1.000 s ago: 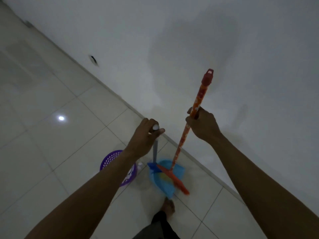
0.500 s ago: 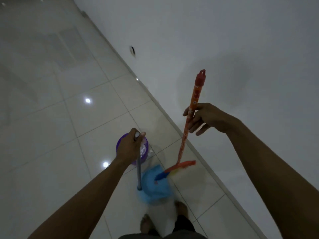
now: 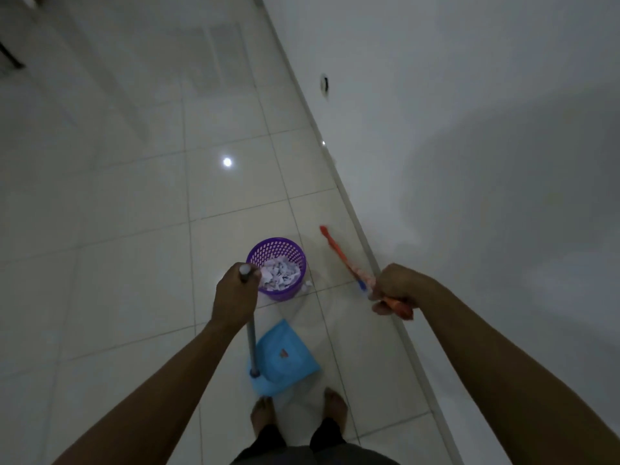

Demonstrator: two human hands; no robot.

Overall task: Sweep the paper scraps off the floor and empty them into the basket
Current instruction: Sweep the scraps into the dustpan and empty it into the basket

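The right hand closed fully round the broom, and the broom head swung away from the dustpan toward the wall. The dustpan came nearer to the feet.

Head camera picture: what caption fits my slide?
Left hand holds the dustpan, right hand the broom, beside the scrap-filled basket.

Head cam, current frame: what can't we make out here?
All head view, the only one:
1. Broom head: motion-blurred; floor contact unclear.
2. Reddish speck in the dustpan: too small, too dim to identify.
3. Near rim of the basket: hidden by the left hand.
4. White bit at the basket's base: too small to call a scrap.
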